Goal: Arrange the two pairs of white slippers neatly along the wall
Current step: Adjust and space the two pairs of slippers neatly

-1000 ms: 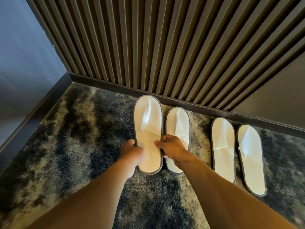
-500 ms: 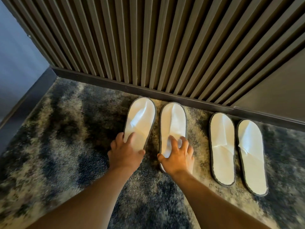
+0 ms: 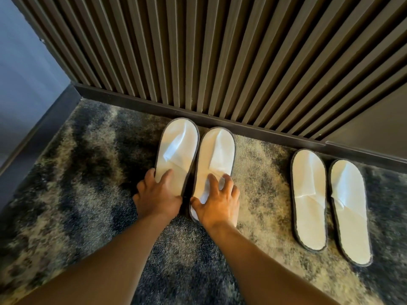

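Both our hands lie flat on the heel ends of the left pair of slippers. Our left hand (image 3: 157, 198) is spread open, palm down, on the heel of the leftmost slipper (image 3: 176, 150), pressing it rather than gripping. Our right hand (image 3: 217, 204) is likewise open, fingers (image 3: 212, 181) splayed across the heel half of the second slipper (image 3: 214, 160), with nothing clasped in it.

These two slippers lie side by side, edges nearly touching, on the mottled carpet (image 3: 88, 172). Their long axes run away from us, toes pointing at the dark baseboard (image 3: 253, 130) under the slatted wall (image 3: 220, 51). The leftmost leans slightly rightward at the toe, and its toe sits just at the baseboard.

Well apart to our right, the other pair rests untouched: the third slipper (image 3: 308, 199) and the fourth slipper (image 3: 350, 212), close beside each other, toes also toward the baseboard, their heels angled a little to the right.
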